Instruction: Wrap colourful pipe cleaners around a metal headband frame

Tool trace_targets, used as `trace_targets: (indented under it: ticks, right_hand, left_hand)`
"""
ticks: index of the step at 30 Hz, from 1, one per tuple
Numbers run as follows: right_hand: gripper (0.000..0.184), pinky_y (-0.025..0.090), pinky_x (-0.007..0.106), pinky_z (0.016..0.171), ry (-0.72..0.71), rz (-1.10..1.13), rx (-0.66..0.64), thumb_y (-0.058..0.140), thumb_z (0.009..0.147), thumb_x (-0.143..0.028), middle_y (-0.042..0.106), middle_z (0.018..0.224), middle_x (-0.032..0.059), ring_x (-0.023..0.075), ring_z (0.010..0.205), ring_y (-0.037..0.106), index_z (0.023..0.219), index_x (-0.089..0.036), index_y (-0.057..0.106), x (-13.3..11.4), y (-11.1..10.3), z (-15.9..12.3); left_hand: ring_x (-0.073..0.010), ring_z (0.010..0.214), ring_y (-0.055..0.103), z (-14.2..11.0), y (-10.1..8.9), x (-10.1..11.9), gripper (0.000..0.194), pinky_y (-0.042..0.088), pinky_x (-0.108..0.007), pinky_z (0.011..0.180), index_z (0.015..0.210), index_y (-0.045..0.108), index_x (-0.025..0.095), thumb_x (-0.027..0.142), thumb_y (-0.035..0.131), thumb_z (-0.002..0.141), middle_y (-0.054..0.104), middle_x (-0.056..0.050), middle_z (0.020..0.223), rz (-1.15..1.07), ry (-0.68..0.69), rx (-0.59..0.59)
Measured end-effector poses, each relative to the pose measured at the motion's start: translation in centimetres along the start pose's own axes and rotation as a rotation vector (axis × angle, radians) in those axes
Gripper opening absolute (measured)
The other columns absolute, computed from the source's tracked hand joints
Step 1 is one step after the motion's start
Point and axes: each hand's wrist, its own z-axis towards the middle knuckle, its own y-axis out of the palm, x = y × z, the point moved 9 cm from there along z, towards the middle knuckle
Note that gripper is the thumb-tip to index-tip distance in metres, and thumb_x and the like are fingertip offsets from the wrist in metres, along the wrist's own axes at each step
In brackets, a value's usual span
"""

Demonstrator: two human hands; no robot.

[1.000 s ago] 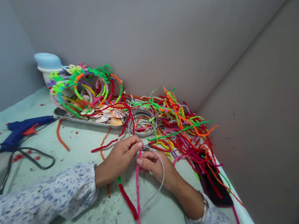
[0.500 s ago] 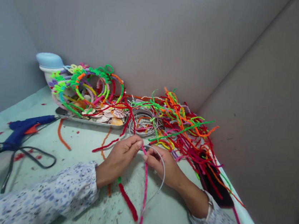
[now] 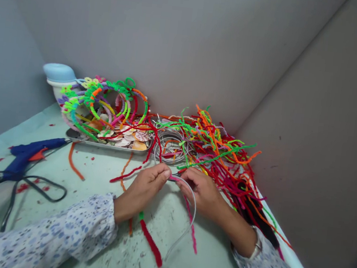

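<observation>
My left hand point(image 3: 147, 185) is closed in a pinch on a thin pale headband point(image 3: 194, 209), which curves rightward and down from the thumb. A pink pipe cleaner point(image 3: 193, 234) lies against the band at the left fingertips. My right hand point(image 3: 203, 193) is closed on this pipe cleaner just right of the thumb, and its loose tail hangs behind the band. Below my left wrist a fuzzy red length point(image 3: 152, 243) with a green bit at its top sticks out; whether it belongs to the band is hidden by the hand.
A metal tray point(image 3: 109, 145) holds shells, with finished colourful headbands point(image 3: 127, 86) above it. Bare hoops point(image 3: 172, 150) and a tangled heap of pipe cleaners point(image 3: 224, 156) are behind my hands. A blue glue gun point(image 3: 23, 157) with a looped cord lies left.
My right hand has moved slightly right and up, drawing the pink pipe cleaner across the band. Its tail has swung from hanging straight down to slanting rightward. The left hand is nearly still.
</observation>
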Motion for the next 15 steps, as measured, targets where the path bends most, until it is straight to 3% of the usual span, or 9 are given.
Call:
trace_targets:
  ticks: [7,15]
  right_hand:
    - [0.010,0.037,0.027,0.065,-0.040,-0.104,-0.027,0.053,0.087,-0.017,0.057,0.076,0.0027,0.0158,0.072,0.050,0.078,-0.018,0.057,0.2,-0.1,0.0]
    - [0.016,0.038,0.027,0.064,-0.124,-0.259,-0.018,0.049,0.091,-0.024,0.057,0.077,0.0044,0.0169,0.073,0.050,0.079,-0.018,0.058,-0.3,-0.2,0.1]
  left_hand:
    - [-0.0086,0.049,0.034,0.4,0.8,-1.3,0.032,0.025,-0.020,0.045,0.071,0.046,0.018,0.043,0.041,0.091,0.036,0.006,0.058,-0.100,-0.071,-0.056]
    - [-0.0071,0.044,0.029,0.1,1.9,-1.1,0.030,0.023,-0.019,0.040,0.069,0.043,0.019,0.042,0.044,0.088,0.034,0.008,0.053,-0.206,-0.185,-0.177]
